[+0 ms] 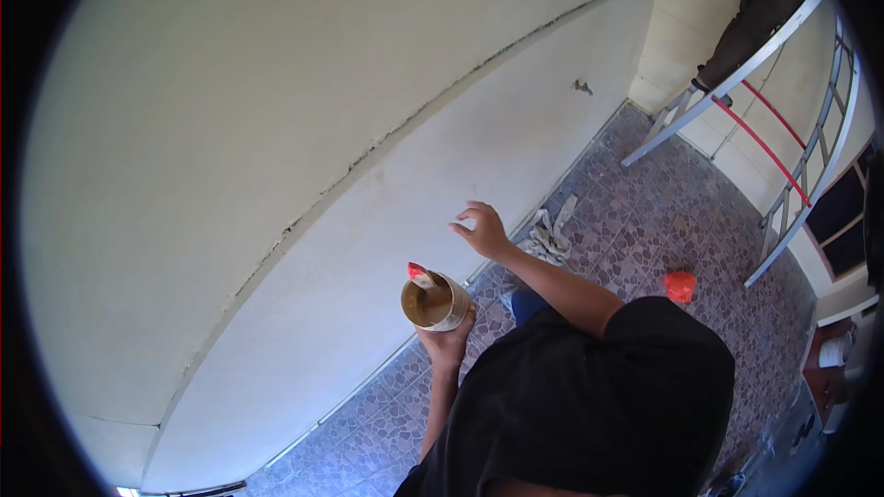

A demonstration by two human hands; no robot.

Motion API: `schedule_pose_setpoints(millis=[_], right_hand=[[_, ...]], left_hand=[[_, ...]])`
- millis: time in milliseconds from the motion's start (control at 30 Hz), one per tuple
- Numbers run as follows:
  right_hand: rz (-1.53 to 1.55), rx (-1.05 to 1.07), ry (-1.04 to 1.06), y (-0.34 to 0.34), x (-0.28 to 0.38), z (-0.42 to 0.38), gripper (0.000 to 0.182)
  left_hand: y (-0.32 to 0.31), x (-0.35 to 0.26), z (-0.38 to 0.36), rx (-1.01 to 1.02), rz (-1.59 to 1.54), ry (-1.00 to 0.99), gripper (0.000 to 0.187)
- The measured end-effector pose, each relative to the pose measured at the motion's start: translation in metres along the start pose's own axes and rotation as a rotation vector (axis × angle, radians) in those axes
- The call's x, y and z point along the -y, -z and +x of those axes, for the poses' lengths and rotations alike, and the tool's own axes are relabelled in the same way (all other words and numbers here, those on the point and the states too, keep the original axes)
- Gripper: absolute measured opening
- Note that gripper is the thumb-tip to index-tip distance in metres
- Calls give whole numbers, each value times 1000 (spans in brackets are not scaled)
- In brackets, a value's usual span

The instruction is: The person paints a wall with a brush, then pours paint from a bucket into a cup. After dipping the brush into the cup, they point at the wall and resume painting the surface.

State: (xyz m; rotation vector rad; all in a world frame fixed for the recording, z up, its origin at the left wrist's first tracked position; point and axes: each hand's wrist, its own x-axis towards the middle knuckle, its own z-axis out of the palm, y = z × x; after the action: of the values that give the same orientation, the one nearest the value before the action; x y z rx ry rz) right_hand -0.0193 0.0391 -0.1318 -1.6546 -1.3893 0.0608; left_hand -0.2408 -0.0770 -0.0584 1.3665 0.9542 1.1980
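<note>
My left hand (pixel 447 340) grips a round container (pixel 450 316) from its side and below. Inside it is a brownish liquid (pixel 430 313), and a paintbrush (pixel 422 277) with a red handle end leans against the far rim. Raised in front of the pale wall (pixel 405 221), my right hand (pixel 482 229) holds nothing. Its thumb and index finger are curved and apart; the other fingers are partly hidden. Across the wall above both hands runs a long, rough-edged crack or joint (pixel 368 155).
At the upper right a person (pixel 760 18) stands on a metal ladder (pixel 658 142) with red straps. A crumpled whitish cloth (pixel 550 241) lies on the patterned tile floor (pixel 608 221) by the wall. Farther right sits an orange-red bag-like thing (pixel 680 286). A small hole (pixel 582 86) marks the wall.
</note>
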Motion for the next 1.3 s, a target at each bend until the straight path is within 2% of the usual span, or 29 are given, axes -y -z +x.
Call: schedule_pose_setpoints(millis=[67,100,167,200,233,300,333,367,433,467,500,567,600,633,700,767,900,967,1067,1300], right_hand=[[265,256,-251,31,-3,9,32],[265,257,-240,39,-6,13,32],[652,264,-399,58,-14,23,38],[697,345,-445,75,-15,29,51],[696,349,-440,87,-12,32,51],[1180,387,-686,111,-12,43,75],[1249,453,-699,123,-17,47,91],[1244,453,-694,137,-14,53,91],[1669,470,-673,165,-6,51,101],[1775,519,-636,174,-13,52,111],[1768,524,-663,189,-6,54,111],[1945,577,-566,223,8,53,113],[1964,624,-510,235,7,53,116],[1966,632,-547,243,8,50,116],[1971,758,-360,264,8,49,116],[1986,799,-351,278,5,46,117],[2044,870,-299,290,-9,41,116],[2059,882,-330,295,-11,39,116],[2090,899,-384,299,-14,40,115],[2151,926,-509,300,-15,41,110]], left_hand=[[-1,8,-4,14,-7,-27,72],[-1,9,-6,7,-11,-35,72],[-3,11,-11,49,0,-14,75],[-7,10,-13,37,3,-11,74],[-9,9,-16,32,2,-14,74],[-15,6,-20,34,29,16,76],[-18,14,-21,6,75,-46,76],[-24,12,-18,4,69,-50,76],[-34,9,-25,-48,136,-39,74],[-41,11,-27,-80,106,-16,70],[-47,15,-26,-90,59,-16,70],[-65,10,-27,-104,43,14,67],[-79,3,-28,-140,26,11,65],[-90,-4,-28,-174,13,5,63],[-108,-10,-27,-181,123,-29,57],[-123,-9,-31,-154,87,-8,54],[-153,-18,-43,-234,70,-25,46],[-161,-20,-50,-171,49,79,48],[-173,-21,-62,-204,85,33,49],[-188,-19,-97,-301,169,77,53]])
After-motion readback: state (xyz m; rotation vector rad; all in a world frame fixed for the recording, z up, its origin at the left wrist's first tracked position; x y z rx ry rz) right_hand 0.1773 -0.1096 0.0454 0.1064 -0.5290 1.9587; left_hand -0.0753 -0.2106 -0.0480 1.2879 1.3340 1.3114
